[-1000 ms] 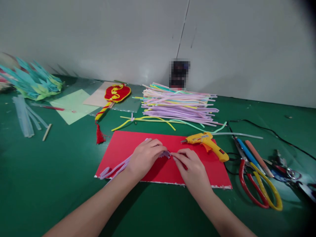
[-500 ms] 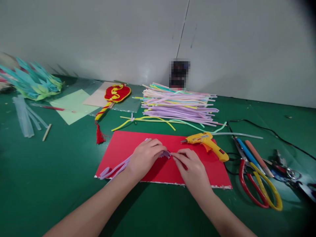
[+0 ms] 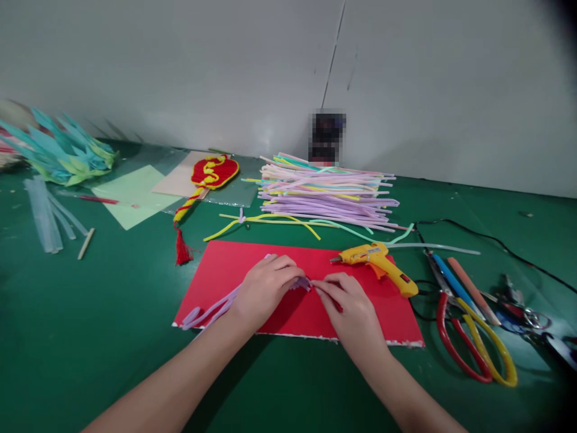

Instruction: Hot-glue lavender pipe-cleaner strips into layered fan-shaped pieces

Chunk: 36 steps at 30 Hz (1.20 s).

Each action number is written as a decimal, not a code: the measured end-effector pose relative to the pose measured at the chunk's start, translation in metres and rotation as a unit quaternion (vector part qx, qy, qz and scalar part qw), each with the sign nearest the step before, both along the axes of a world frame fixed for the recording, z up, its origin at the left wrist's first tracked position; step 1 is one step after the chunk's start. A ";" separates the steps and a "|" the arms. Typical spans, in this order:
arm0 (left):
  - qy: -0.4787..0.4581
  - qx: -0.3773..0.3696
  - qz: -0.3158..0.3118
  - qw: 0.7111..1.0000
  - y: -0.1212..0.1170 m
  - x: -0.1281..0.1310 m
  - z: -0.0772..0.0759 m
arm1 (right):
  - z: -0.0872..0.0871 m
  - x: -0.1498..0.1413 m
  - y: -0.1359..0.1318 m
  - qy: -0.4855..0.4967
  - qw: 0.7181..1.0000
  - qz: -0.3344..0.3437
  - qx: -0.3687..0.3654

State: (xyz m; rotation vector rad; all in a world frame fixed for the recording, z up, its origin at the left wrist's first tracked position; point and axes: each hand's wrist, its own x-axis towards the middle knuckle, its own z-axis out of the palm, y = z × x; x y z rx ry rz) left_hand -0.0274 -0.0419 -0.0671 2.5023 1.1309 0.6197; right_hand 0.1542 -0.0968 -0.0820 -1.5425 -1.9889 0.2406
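Note:
Over a red board [image 3: 288,316], my left hand [image 3: 268,285] is closed on several purple pipe cleaners [image 3: 220,305]. Their looped ends trail out to the left across the board, and the middle is hidden under my palm. Short purple tips stick out at its right side. My right hand [image 3: 345,294] has its thumb and forefinger pinched together at those tips. A yellow hot glue gun [image 3: 378,261] lies on the board's right part, nozzle toward the left.
Behind the board lies a pile of pastel pipe cleaners [image 3: 327,192]. Scissors [image 3: 478,340] and a black cord [image 3: 487,240] are at right. A red fan with a tassel [image 3: 214,171], green paper [image 3: 135,195], clear glue sticks [image 3: 42,213] and teal leaf shapes [image 3: 67,150] lie left.
Almost nothing differs. Both hands keep the same pose at the purple pipe cleaners; the view has shifted very slightly.

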 end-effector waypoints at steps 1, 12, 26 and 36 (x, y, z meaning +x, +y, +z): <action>0.000 0.002 0.000 1.000 0.000 0.000 0.000 | 0.000 0.000 0.000 -0.001 1.000 0.000 0.000; 0.006 0.010 0.002 1.000 0.000 0.000 -0.001 | 0.001 0.000 0.000 0.001 1.000 -0.001 -0.006; 0.002 0.016 0.003 1.000 0.000 0.000 0.000 | 0.000 0.000 0.000 0.002 1.000 0.001 0.005; 0.013 0.012 0.005 1.000 0.000 0.000 0.001 | 0.002 -0.001 0.000 0.005 1.000 -0.002 0.007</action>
